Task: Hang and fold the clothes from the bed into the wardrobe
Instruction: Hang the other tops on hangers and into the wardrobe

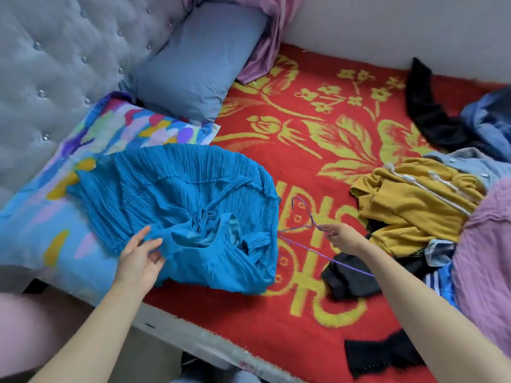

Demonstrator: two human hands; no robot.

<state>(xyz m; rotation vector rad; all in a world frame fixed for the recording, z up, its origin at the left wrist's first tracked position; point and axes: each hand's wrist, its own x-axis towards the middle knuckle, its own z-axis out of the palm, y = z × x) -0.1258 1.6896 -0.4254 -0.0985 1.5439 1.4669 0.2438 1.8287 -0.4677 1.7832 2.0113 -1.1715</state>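
A bright blue pleated garment (177, 194) lies spread on the bed, partly over a patterned pillow. My left hand (138, 258) rests at its near left edge, fingers spread and relaxed, touching the cloth. My right hand (344, 239) pinches a thin purple wire hanger (302, 217) just below its hook. The hanger's left end reaches under the garment's right edge, and its other arm runs down towards me. A pile of clothes (414, 205) with a mustard hoodie on top sits to the right.
The bed is covered by a red blanket (304, 139) with yellow flowers. A blue pillow (193, 62) leans on the grey tufted headboard (55, 51). Dark garments (351, 275) lie near my right arm, denim and black cloth at far right.
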